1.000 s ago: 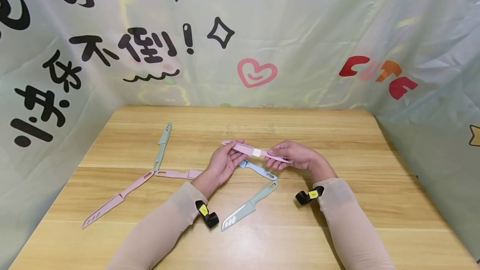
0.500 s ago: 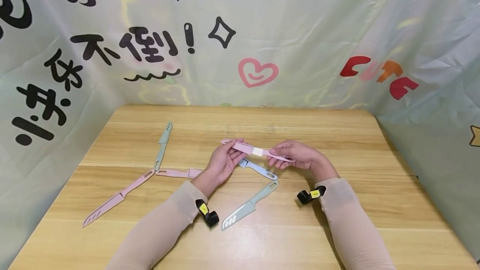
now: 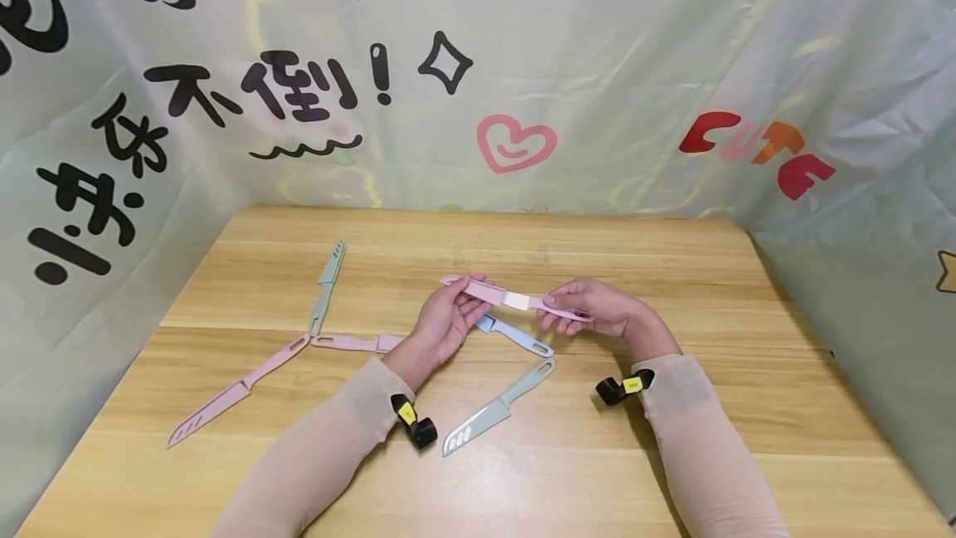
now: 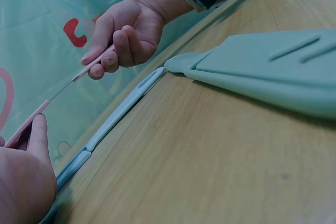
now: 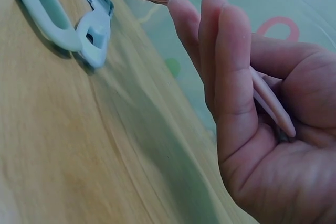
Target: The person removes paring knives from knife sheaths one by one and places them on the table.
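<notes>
Above the table, both hands hold a pink knife. In the head view my left hand (image 3: 439, 324) pinches its pink sheath (image 3: 484, 293) between thumb and fingers. My right hand (image 3: 590, 305) grips the pink handle (image 3: 562, 312), and a short stretch of bright blade (image 3: 516, 300) shows between sheath and handle. From the left wrist the thin blade (image 4: 60, 91) is seen edge-on between the two hands. In the right wrist view the handle (image 5: 273, 100) lies inside the curled right hand (image 5: 236, 87). A blue knife (image 3: 519, 337), its far end hidden behind my left hand, lies below.
A green sheathed knife (image 3: 496, 407) meets the blue one end to end on the wooden table (image 3: 635, 471). At left, a pink knife (image 3: 239, 391), a green knife (image 3: 327, 285) and another pink knife (image 3: 347, 344) meet at their handles; my left wrist overlaps the last. Printed curtains (image 3: 612, 65) surround the table.
My right hand has drawn slightly to the right with the handle, and a longer piece of blade shows out of the sheath. My left hand stays nearly in place.
</notes>
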